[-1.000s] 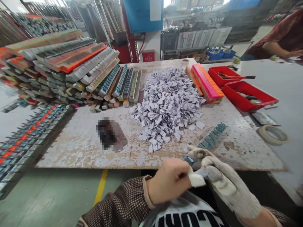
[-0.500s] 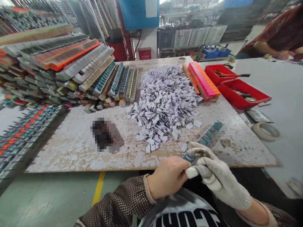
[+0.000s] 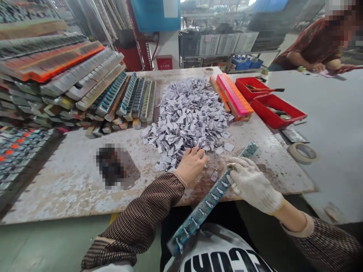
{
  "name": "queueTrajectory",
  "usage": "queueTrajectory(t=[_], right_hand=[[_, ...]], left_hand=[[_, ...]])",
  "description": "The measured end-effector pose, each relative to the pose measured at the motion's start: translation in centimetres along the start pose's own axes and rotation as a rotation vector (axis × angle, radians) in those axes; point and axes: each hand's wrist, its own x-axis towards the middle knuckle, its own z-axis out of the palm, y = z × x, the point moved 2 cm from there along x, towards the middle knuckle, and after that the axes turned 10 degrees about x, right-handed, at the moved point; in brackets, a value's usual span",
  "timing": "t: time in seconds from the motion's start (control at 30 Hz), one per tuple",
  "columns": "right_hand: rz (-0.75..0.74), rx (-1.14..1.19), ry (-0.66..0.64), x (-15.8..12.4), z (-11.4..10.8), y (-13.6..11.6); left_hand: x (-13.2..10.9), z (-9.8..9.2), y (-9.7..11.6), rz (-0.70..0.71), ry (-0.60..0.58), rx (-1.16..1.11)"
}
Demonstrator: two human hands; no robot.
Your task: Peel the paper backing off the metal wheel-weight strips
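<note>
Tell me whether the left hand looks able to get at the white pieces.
Likely yes: the left hand is at the near edge of the white pieces, with nothing visible in between.

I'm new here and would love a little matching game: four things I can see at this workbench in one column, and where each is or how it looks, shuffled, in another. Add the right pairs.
Things:
1. Bare left hand
2. Gloved right hand
3. Roll of tape
4. Teal strip

Places and states:
A. Lying at the right, near the red trays
B. Lined with a row of small silvery pieces
C. At the near edge of the heap of white tags
D. Gripping a long strip

Right pairs: 1-C, 2-D, 3-A, 4-B
</note>
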Motion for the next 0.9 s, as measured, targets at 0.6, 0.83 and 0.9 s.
queueTrajectory(t=[0.6, 0.83, 0.9], right_hand=[[0.067, 0.107, -0.483, 2.9, 0.3, 1.4], [0.050, 0.137, -0.428, 2.4, 0.9, 2.1], [0.038, 0.164, -0.387, 2.2, 0.9, 2.2]], left_hand=[[-4.6, -1.0, 1.8, -0.340, 0.049, -1.039], [-6.3, -1.4, 2.4, -0.422, 0.075, -1.325], [-6.6, -1.6, 2.6, -0.447, 0.077, -1.391]])
